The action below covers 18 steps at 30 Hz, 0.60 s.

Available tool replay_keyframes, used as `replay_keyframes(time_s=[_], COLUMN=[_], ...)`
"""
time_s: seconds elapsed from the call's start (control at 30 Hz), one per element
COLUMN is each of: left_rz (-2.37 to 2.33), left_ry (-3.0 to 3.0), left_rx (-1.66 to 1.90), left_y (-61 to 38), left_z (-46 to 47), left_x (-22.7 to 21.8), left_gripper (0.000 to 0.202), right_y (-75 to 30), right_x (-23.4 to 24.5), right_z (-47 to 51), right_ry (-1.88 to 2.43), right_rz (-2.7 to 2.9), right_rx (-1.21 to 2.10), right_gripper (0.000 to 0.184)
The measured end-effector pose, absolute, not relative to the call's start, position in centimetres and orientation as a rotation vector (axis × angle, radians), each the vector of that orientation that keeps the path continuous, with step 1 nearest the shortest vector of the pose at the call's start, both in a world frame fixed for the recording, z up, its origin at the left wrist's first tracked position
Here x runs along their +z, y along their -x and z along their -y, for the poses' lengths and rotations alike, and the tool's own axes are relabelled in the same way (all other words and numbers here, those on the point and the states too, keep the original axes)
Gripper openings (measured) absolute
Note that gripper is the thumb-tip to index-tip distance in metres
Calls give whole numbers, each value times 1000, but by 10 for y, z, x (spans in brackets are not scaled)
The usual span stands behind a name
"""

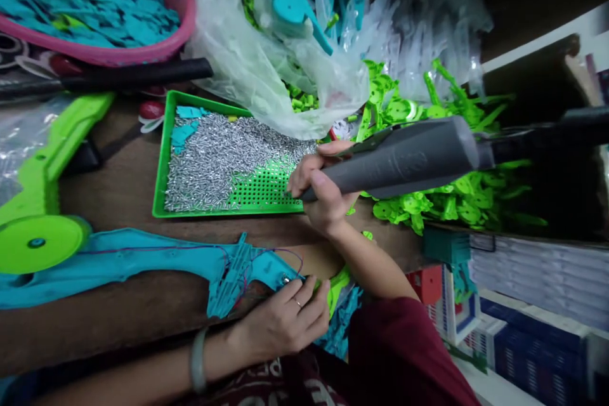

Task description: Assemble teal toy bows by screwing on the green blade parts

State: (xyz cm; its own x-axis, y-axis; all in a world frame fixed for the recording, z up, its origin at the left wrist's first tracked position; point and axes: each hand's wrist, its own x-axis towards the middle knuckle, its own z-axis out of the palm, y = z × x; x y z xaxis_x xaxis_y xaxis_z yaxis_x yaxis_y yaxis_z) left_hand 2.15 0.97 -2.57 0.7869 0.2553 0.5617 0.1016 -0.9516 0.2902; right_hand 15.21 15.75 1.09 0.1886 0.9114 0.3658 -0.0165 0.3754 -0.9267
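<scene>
My right hand (320,187) is wrapped round a grey electric screwdriver (404,158). Its tip rests at the right edge of a green perforated tray (164,158) heaped with small silver screws (216,158). My left hand (285,317), with a ring and a bracelet, has its fingers curled down on a teal plastic toy half (143,257) that lies along the brown table. Thin wires (266,254) run across the toy near my fingers. A small green part (339,282) sticks out by that hand.
A pink basket (143,51) of teal parts stands at the back left. A clear plastic bag (266,57) sits behind the tray. Several green plastic parts (428,196) are piled at the right. A green toy half (42,203) lies at the left. Boxes (523,304) sit below the table's right edge.
</scene>
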Motion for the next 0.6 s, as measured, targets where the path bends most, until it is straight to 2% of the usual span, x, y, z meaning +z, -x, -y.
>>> replay_keyframes(time_s=[0.13, 0.27, 0.4, 0.5, 0.6], left_rz=[-278, -282, -274, -222, -185], left_ry=[-2785, -2804, -2739, -2713, -2734], left_rx=[859, 822, 850, 852, 854], left_y=[-21, -21, -21, -22, -22], left_z=[-10, -12, -13, -14, -15], left_x=[-26, -22, -22, -24, -24], left_gripper=[29, 35, 39, 39, 39], right_y=[-146, -164, -199, -214, -217], right_x=[16, 60, 98, 90, 69], right_z=[-161, -131, -57, -9, 15], right_ry=[953, 985, 1145, 1241, 1244], right_rz=[1153, 1071, 995, 952, 927], right_rx=[782, 734, 465, 276, 285], right_gripper=[26, 23, 24, 25, 27])
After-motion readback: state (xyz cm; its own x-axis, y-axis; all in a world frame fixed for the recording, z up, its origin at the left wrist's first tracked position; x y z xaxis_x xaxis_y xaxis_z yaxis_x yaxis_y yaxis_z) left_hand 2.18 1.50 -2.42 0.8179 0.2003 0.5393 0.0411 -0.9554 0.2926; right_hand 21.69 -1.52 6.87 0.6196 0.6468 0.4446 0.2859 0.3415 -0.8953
